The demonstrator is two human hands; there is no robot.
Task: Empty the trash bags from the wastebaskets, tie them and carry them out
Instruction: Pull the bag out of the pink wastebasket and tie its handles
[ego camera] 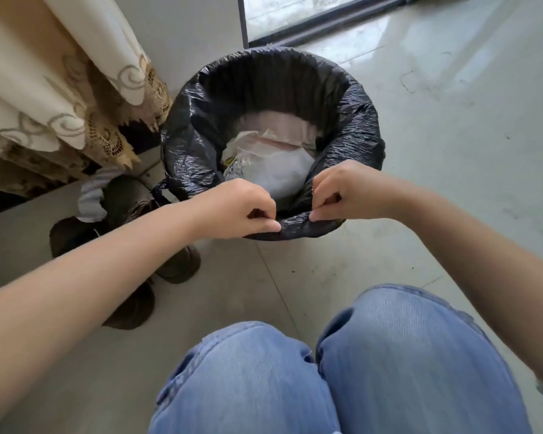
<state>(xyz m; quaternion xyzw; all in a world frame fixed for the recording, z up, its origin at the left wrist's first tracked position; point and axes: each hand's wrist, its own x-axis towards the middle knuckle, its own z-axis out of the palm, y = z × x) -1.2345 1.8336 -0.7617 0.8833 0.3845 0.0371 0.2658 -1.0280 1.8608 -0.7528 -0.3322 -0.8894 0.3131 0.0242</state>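
Note:
A round wastebasket stands on the floor, lined with a black trash bag [351, 120] whose edge is folded over the rim all round, hiding the basket itself. Crumpled white paper and wrappers [273, 158] lie inside. My left hand [242, 208] pinches the bag's rolled edge at the near rim. My right hand [348, 192] pinches the same edge just to the right. A knotted tail of the bag [160, 191] sticks out at the near left.
A cream and gold curtain [60, 98] hangs at the left, close to the basket. Dark shoes [132, 233] lie on the floor at the near left. A glass door frame [320, 23] runs behind. My knees in blue jeans [342, 371] are below, on a pale tiled floor [467, 120].

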